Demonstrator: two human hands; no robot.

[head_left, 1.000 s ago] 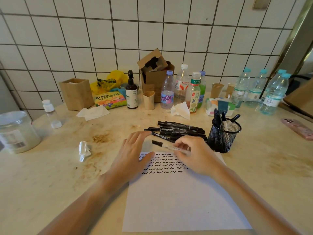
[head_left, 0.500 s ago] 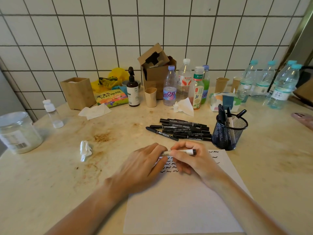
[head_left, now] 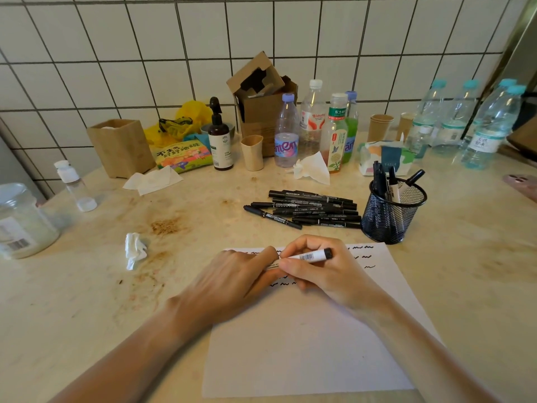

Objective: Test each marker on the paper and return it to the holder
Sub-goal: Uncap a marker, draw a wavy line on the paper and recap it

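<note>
Both hands hold one white-barrelled marker (head_left: 309, 256) level above the top of the white paper (head_left: 308, 350). My right hand (head_left: 325, 274) pinches its right part, near the black cap end. My left hand (head_left: 232, 283) grips its left end, which its fingers hide. Rows of black squiggles (head_left: 364, 257) run across the paper's top. Several black markers (head_left: 308, 209) lie in a pile behind the paper. The black mesh holder (head_left: 392, 213) stands right of the pile with a few markers in it.
Bottles (head_left: 312, 123), cups, a cardboard box (head_left: 261, 109) and a tissue pack (head_left: 386, 158) line the tiled wall. A crumpled tissue (head_left: 134, 250) lies left of the paper, a jar (head_left: 20, 222) at the far left, a pink phone (head_left: 521, 184) at the right edge.
My right hand brought the white marker from beside the pile back over the paper and turned it. My left hand left the paper and took hold of the marker's left end.
</note>
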